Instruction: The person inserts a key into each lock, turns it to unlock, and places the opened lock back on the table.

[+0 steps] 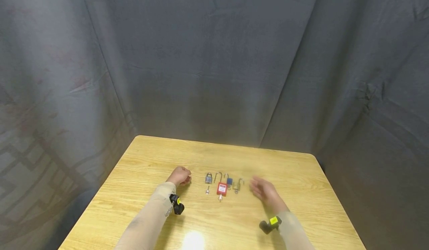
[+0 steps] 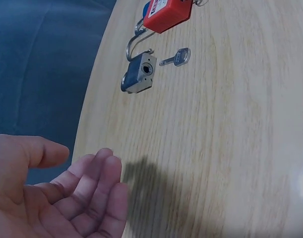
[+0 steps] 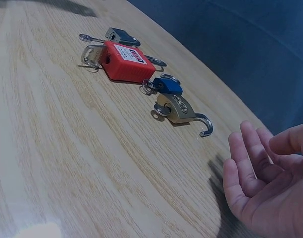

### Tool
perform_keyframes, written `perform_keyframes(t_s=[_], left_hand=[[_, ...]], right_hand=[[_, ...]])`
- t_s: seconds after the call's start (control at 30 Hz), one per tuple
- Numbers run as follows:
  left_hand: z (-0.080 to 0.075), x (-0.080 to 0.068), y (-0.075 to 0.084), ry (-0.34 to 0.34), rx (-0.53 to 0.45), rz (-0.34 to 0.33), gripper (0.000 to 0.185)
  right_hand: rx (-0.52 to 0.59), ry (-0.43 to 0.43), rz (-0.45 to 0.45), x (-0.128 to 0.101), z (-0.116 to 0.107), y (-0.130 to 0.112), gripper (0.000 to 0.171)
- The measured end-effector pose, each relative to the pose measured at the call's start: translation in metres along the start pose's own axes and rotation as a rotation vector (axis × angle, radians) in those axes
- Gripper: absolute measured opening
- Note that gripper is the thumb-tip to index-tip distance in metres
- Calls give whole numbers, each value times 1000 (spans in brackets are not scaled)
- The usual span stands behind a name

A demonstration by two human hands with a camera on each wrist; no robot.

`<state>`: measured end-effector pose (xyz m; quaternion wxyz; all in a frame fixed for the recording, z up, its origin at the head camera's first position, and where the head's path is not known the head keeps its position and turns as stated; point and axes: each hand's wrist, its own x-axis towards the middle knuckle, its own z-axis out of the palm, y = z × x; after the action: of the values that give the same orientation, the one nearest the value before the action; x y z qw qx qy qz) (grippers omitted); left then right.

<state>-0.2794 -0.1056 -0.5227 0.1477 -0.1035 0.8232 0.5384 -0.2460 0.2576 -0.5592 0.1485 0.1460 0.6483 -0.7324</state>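
Observation:
A silver padlock [image 1: 208, 179] with its shackle down lies at the left of a row, its keyhole facing the left wrist camera. Below it lies a loose key [image 2: 179, 58]. Beside these, a red padlock [image 1: 221, 189] with a white label has its shackle raised and a key [image 3: 93, 55] in its base. To the right lie a small blue padlock [image 3: 168, 86] and a brass padlock [image 3: 176, 108], both with shackles swung out and keys attached. My left hand [image 1: 180, 176], fingers loosely bent, hovers left of the row. My right hand [image 1: 265, 191] is right of the brass padlock, fingers relaxed. Both hold nothing.
The padlocks lie on a light wooden table [image 1: 268, 160] with rounded far corners. Grey curtains [image 1: 207, 64] hang behind it and on both sides. A bright glare spot [image 1: 193, 240] shows near the front of the tabletop.

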Motion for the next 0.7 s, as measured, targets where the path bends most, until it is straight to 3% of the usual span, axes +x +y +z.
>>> perform_keyframes(t_s=[0.17, 0.37, 0.53, 0.6, 0.7], left_hand=[[2, -1, -1, 4, 11, -10, 28], [1, 0, -3, 1, 13, -12, 26], [1, 3, -4, 18, 24, -11, 26], [3, 4, -4, 18, 34, -5, 27], [5, 5, -2, 2, 38, 1, 28]], right_hand=[[-48, -42, -32, -4, -1, -1, 47], [-29, -95, -63, -11, 3, 0, 50], [18, -173, -156, -7, 30, -15, 39], [-76, -156, -204, -2, 52, -28, 34], [-355, -156, -275, 1, 89, -47, 30]])
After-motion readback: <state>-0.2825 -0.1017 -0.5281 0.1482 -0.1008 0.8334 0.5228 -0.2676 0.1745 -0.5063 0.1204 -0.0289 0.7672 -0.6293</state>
